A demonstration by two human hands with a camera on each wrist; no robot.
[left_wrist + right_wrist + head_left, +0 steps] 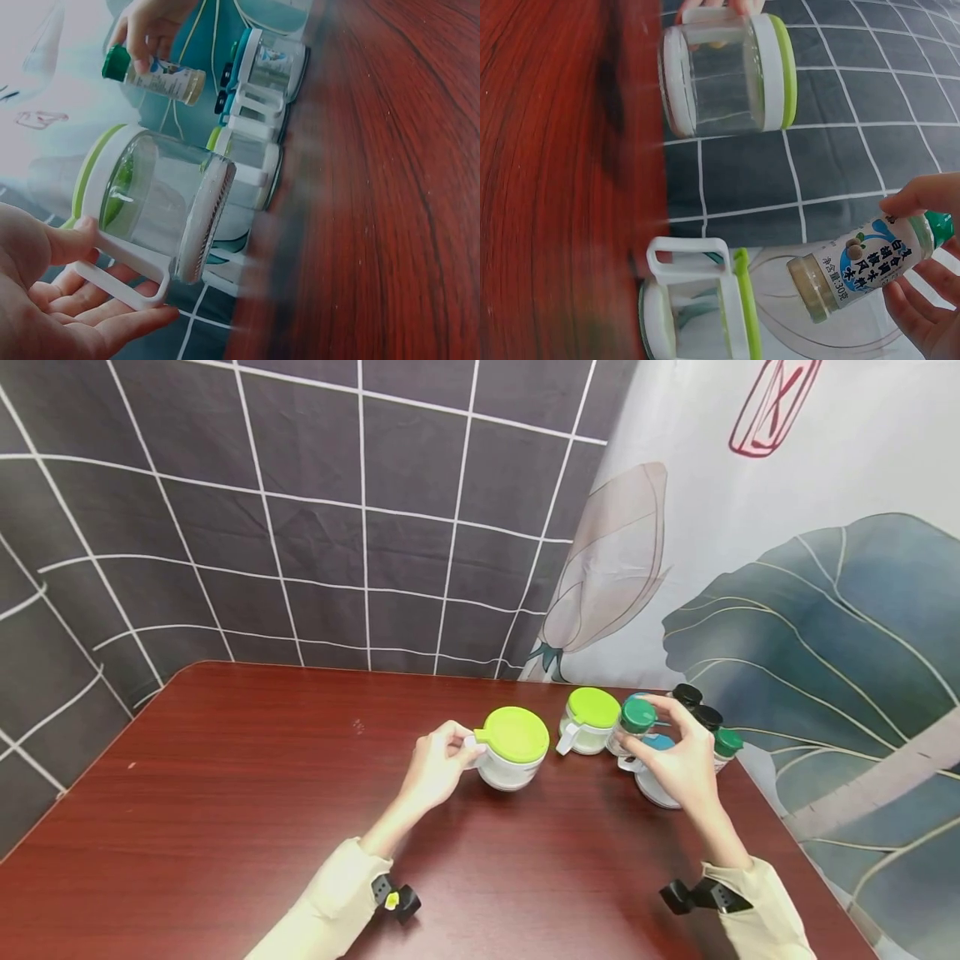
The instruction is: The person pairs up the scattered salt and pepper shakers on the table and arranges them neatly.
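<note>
1. Nearest the camera, at the lower left and lower right of the head view: cream sleeves (322,910), leading up to both hands.
2. At the head view's centre, in the left hand (437,764): a lime-lidded jar (512,749), roughly upright, pinched by its white handle (136,256) between thumb and loosely extended fingers. Contact with the tabletop (225,793) hard to tell.
3. Right of centre, in the right hand (686,760): a green-capped bottle (866,262), raised and tilted, gripped near its cap between thumb and bent fingers.
4. For the jar, expect modest weight, seemingly empty; stiff, slick-walled, perhaps breakable. Best taken by the handle, close to the body; not by the lid, of uncertain fit.
5. For the bottle, expect lightness, rigidity, a smooth label and shifting pale powder inside. Best held round the labelled middle, without pulling on the cap.
6. Beside the right hand, mind the second lime-lidded jar (588,722) and blue-lidded jar (658,789), both knockable.
</note>
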